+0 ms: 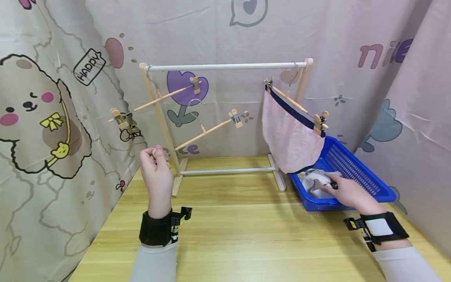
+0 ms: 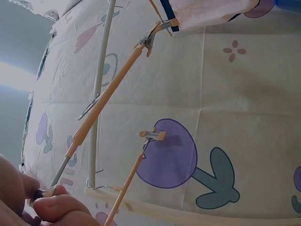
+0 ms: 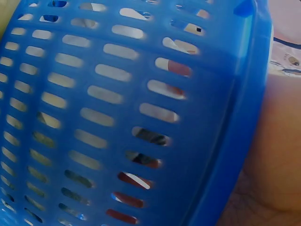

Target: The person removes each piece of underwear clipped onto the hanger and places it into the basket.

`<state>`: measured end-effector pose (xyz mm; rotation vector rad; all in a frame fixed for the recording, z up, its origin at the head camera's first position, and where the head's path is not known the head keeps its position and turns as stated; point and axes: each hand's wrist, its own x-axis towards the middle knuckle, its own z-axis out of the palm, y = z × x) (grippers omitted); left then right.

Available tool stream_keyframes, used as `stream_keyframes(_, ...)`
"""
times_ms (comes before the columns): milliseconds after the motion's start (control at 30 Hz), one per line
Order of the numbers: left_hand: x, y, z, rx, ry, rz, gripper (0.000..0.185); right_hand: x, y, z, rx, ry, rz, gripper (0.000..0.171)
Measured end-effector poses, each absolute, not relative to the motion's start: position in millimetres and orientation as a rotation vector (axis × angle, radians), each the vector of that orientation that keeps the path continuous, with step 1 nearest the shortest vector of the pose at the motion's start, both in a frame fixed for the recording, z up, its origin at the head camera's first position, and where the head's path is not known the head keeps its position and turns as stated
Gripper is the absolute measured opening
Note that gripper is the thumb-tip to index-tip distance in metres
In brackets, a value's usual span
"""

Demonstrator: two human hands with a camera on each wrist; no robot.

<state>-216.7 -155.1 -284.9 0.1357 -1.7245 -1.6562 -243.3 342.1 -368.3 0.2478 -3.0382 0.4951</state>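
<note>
My left hand (image 1: 157,170) pinches the clip at the near end of a wooden clip hanger (image 1: 204,133). That hanger is tilted up to the right, its hook free of the rail and its far clip (image 1: 235,118) holding nothing. In the left wrist view, my fingertips (image 2: 61,207) cover most of the gripped clip. My right hand (image 1: 347,192) reaches over the rim of a blue basket (image 1: 366,172) and grips a crumpled grey-white cloth (image 1: 315,182) with thumb and fingers. In the right wrist view, the basket wall (image 3: 202,127) hides the fingers.
A wooden rack with a white rail (image 1: 225,67) stands behind. On its left hangs a bare clip hanger (image 1: 162,98); on its right, pink underpants with a dark waistband (image 1: 289,133) hang from another, partly above the basket. A patterned curtain (image 1: 225,39) surrounds the wooden table (image 1: 239,235).
</note>
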Motion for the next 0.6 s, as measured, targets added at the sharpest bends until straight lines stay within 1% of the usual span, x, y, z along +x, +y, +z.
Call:
stream_keyframes(233,-220.2,-148.3,-286.0,0.096,-1.674,-1.635,0.012,-243.0,342.6,-361.4,0.327,-3.039,0.414,0.061)
stream_keyframes(600,-225.8,-138.0,-277.8,-0.065,-1.586,-1.621,0.01,-238.9,332.4,-347.5,0.188,-3.021,0.481,0.053)
